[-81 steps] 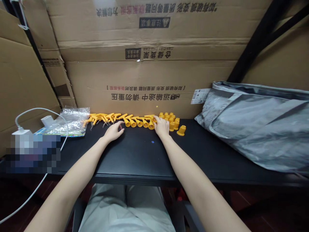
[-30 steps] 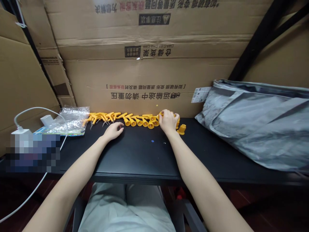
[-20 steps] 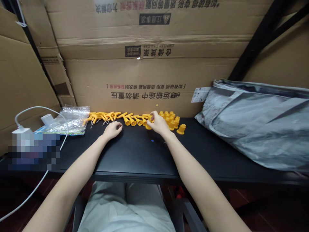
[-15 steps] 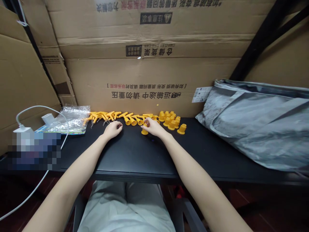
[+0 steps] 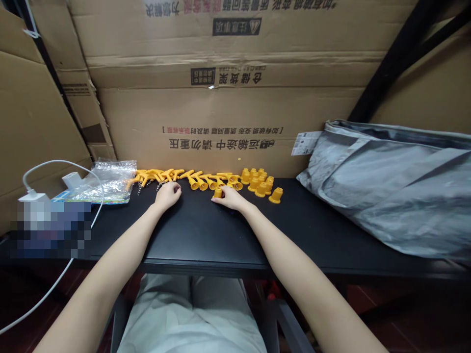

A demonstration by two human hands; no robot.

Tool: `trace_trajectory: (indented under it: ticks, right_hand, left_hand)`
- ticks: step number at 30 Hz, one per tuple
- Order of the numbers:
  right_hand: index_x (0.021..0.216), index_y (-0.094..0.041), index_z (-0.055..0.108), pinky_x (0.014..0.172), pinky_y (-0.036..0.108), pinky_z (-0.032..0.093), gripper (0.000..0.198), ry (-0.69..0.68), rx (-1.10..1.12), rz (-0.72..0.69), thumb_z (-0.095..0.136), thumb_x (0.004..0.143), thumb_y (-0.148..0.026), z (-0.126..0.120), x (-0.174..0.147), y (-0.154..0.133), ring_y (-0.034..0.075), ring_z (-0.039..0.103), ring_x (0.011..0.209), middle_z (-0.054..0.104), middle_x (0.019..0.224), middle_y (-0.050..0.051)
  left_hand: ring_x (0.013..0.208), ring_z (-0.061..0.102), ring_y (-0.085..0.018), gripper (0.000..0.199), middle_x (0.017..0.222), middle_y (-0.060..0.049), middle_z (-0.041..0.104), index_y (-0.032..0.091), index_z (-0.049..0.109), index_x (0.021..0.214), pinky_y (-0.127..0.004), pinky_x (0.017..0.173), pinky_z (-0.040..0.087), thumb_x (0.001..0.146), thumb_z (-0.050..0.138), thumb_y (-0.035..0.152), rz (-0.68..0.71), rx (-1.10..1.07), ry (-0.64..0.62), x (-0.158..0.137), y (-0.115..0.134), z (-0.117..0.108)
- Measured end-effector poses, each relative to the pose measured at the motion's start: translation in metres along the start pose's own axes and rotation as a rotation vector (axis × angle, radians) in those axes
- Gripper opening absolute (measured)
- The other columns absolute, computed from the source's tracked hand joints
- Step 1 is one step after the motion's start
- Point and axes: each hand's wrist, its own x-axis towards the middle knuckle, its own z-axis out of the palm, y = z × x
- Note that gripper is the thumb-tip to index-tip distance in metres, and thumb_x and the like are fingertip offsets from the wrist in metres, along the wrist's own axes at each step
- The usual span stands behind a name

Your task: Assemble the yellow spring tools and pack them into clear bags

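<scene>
My right hand (image 5: 231,198) has thumb and fingers round a yellow bell-shaped plastic cap (image 5: 218,192), which is upright at the tabletop. My left hand (image 5: 168,195) is curled closed beside a row of yellow T-handled corkscrews (image 5: 147,176) with bare metal spirals. Whatever its fingers may hold is hidden. Between and behind the hands lie more corkscrews whose spirals sit inside bell-shaped caps (image 5: 202,184), with the wide mouths facing me. Right of my right hand stands a cluster of several loose yellow caps (image 5: 260,189).
A clear plastic bag (image 5: 114,176) lies at the left, near a white charger (image 5: 35,201) with a looping cable and a blurred-out object. A grey fabric bag (image 5: 375,191) fills the right side. Cardboard (image 5: 221,108) stands along the back of the black table (image 5: 209,240).
My left hand has shifted slightly left, toward the bare corkscrews. My right hand has turned and lowered a little, its fingers now behind the cap, which shows more.
</scene>
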Motion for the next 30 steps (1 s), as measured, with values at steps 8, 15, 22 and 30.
trace_trajectory:
  ticks: [8, 15, 22, 30]
  right_hand:
    - [0.074, -0.016, 0.053, 0.065, 0.026, 0.039, 0.022, 0.022, -0.031, -0.064, 0.067, 0.077, -0.033, 0.002, -0.001, 0.002, 0.016, 0.053, 0.072, 0.058, 0.078, 0.003]
    - [0.074, -0.016, 0.052, 0.064, 0.026, 0.039, 0.022, 0.007, -0.044, -0.057, 0.066, 0.078, -0.033, 0.0, -0.003, -0.001, 0.016, 0.053, 0.071, 0.057, 0.078, 0.003]
    - [0.074, -0.016, 0.053, 0.065, 0.026, 0.039, 0.021, 0.017, -0.029, -0.063, 0.067, 0.077, -0.033, 0.0, -0.002, -0.001, 0.016, 0.053, 0.072, 0.058, 0.079, 0.004]
    - [0.075, -0.016, 0.053, 0.066, 0.026, 0.04, 0.021, 0.005, -0.058, -0.048, 0.066, 0.078, -0.033, 0.001, -0.001, -0.001, 0.016, 0.055, 0.074, 0.059, 0.082, 0.004]
  left_hand:
    - [0.106, 0.058, -0.025, 0.029, 0.111, -0.01, 0.064, 0.019, 0.064, 0.104, -0.036, 0.089, 0.047, 0.079, 0.051, 0.026, -0.253, 0.095, 0.05, 0.002, -0.01, -0.005]
    - [0.122, 0.047, -0.032, 0.048, 0.131, -0.014, 0.053, 0.021, 0.054, 0.125, -0.046, 0.098, 0.042, 0.077, 0.049, 0.02, -0.271, 0.147, 0.007, 0.006, -0.027, 0.004]
    - [0.135, 0.034, -0.031, 0.052, 0.146, -0.01, 0.041, 0.025, 0.046, 0.134, -0.054, 0.105, 0.032, 0.082, 0.043, 0.024, -0.288, 0.16, -0.088, 0.008, -0.034, 0.007]
    - [0.128, 0.039, -0.033, 0.047, 0.137, -0.016, 0.047, 0.02, 0.049, 0.13, -0.055, 0.1, 0.035, 0.085, 0.038, 0.022, -0.254, 0.246, -0.065, 0.008, -0.029, 0.004]
